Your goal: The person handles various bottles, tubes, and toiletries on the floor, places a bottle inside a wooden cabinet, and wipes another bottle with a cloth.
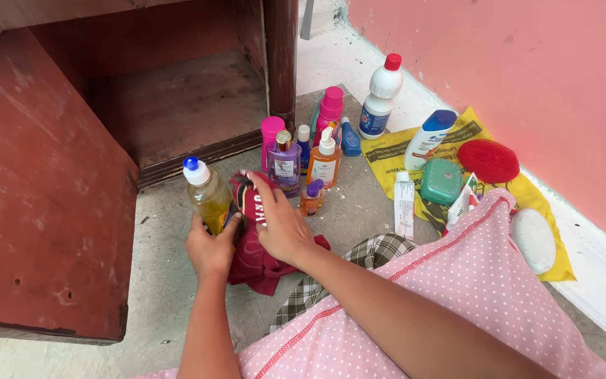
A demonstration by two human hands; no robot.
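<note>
My left hand (210, 247) grips the lower part of a clear bottle of yellow liquid (208, 195) with a white and blue cap, standing on the concrete floor. My right hand (282, 223) presses a dark red cloth (254, 256) against the bottle's right side. The cloth trails down onto the floor between my arms.
An open dark red wooden cabinet (177, 105) stands at the left with its door (36, 203) swung out. Several bottles (324, 158) cluster behind the cloth. A yellow bag (555, 260) by the pink wall holds a red scrubber (488, 160), green soap case (441, 182) and white soap (533, 240).
</note>
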